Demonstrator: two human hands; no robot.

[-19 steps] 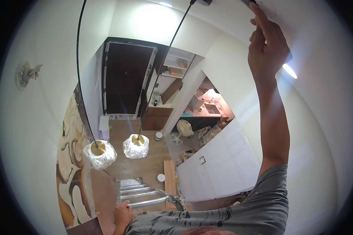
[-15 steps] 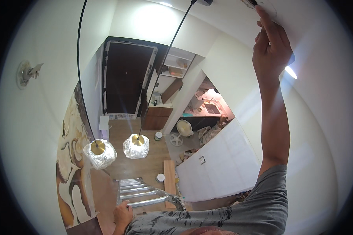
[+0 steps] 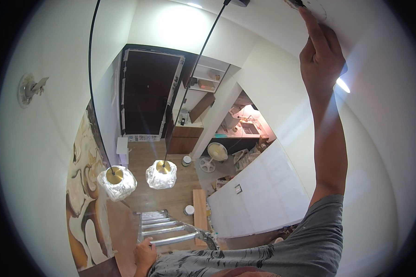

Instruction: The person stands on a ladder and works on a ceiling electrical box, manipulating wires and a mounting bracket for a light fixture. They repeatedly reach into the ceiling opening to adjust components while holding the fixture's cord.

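A: Grip: the right hand (image 3: 321, 55) is raised overhead, index finger stretched along a small dark-tipped flat tool (image 3: 295, 3) and the other fingers curled; whether they pinch a handle cannot be told, as it is hidden. The left hand (image 3: 144, 255) is closed around the top rail of the silver aluminium stepladder (image 3: 171, 228).

B: Step in hand?

A: Judged as working a greyish patch (image 3: 316, 9) on the white ceiling (image 3: 272, 23), the tool touching the patch's edge.

B: Which way does the tool point?

A: Its tip points away from the person, toward the black round ceiling mount (image 3: 238, 3); its long axis appears to lie flat along the ceiling, in line with the forearm.

B: Next move?

A: Probably steady pressure kept flat to the surface, with the ladder hold kept for balance above the two crinkled clear glass pendant lamps (image 3: 161, 174).
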